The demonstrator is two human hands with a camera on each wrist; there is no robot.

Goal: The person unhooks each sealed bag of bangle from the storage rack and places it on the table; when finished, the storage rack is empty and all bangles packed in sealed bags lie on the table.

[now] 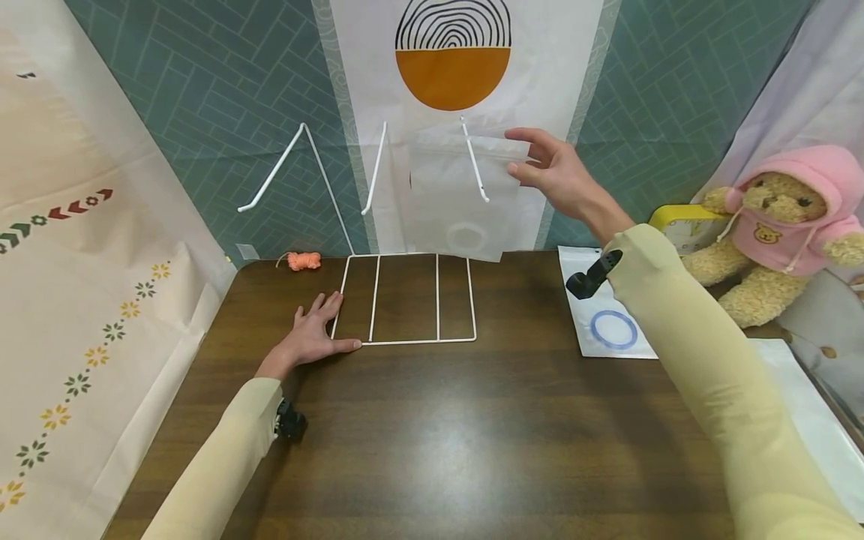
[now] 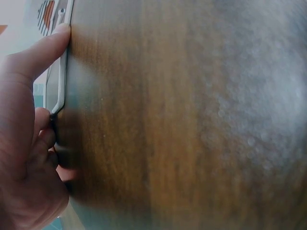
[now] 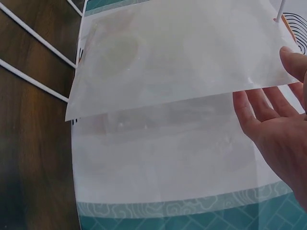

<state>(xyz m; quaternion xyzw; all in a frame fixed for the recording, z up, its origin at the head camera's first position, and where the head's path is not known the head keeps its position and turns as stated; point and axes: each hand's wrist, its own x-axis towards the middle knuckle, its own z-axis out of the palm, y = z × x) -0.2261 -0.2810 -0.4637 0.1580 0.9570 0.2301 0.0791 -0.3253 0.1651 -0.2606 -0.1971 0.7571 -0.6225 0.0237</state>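
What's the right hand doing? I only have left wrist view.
Observer: The right hand is at the upper right edge of a translucent bag, thumb and fingers apart.
Operator: Anything on the table beyond the left hand?
Observer: Yes, a small orange cord bundle near the back edge.
Operator: And near the right sleeve?
Observer: A flat white pouch with a blue ring lies there, partly hidden by the sleeve in the head view.
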